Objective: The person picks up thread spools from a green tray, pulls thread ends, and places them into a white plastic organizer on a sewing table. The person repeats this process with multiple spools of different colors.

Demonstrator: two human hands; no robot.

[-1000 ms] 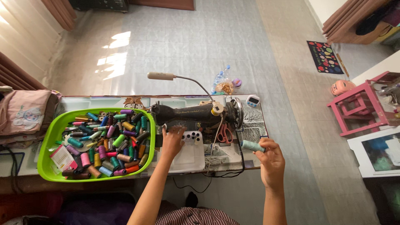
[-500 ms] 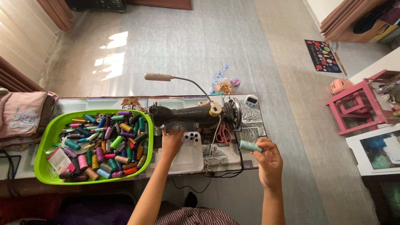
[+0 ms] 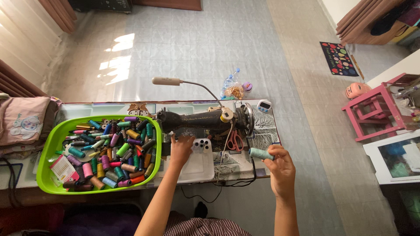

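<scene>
- Gripping one pale teal thread spool (image 3: 261, 154) in our right hand (image 3: 281, 169), we are closing the fingers around its near end while it is sticking out to the left, just off the table's front right corner; our left hand (image 3: 180, 150) is lying spread and flat, grasping nothing, with its fingertips touching the base of the sewing machine.
- We are looking down on one long table (image 3: 271, 131) with a patterned, glossy top.
- We are seeing one bright green plastic tray (image 3: 49, 150), rounded at the corners, sitting on the table's left part and holding dozens of small cylindrical spools (image 3: 113, 153) in many colours, too many and too heaped for us to count.
- We are facing one black metal sewing machine (image 3: 201, 121), long and worn, with one round handwheel at its right end and one cream spool on top.
- We are noting one white rectangular tray (image 3: 197, 166) just right of our left hand, with a small cluster of dark-holed bobbins at its far edge.
- We are seeing one thin gooseneck lamp (image 3: 168, 81) arching over the machine.
- We are spotting one pair of red-handled scissors (image 3: 235, 140) lying beside the handwheel.
</scene>
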